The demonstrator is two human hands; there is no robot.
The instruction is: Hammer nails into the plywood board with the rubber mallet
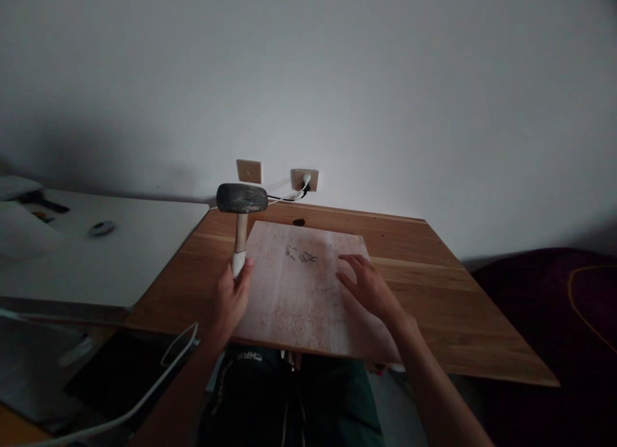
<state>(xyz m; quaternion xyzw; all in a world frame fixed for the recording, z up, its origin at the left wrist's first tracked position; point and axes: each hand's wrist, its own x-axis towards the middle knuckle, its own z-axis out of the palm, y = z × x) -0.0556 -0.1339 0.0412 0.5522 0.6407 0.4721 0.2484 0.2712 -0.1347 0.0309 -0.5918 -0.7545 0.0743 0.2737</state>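
Note:
Upright in my left hand (232, 300) is a rubber mallet (241, 199) with a dark head and a wooden handle wrapped in white at the grip. My fingers close round that white part, at the left edge of a pale, worn board (284, 305). Several small metal nails or screws (308, 257) lie loose in two little groups on the board's upper middle; their exact kind is too small to tell. Over the board's right side, my right hand (367, 285) has its fingers apart and holds nothing, a short way right of the metal pieces.
The board rests on a wooden table (448, 305) against a wall. Behind it, a wall socket (304, 179) has plugs and cords in it. A white table (125, 254) adjoins on the left. A dark purple rounded seat or cushion (544, 299) is at the right.

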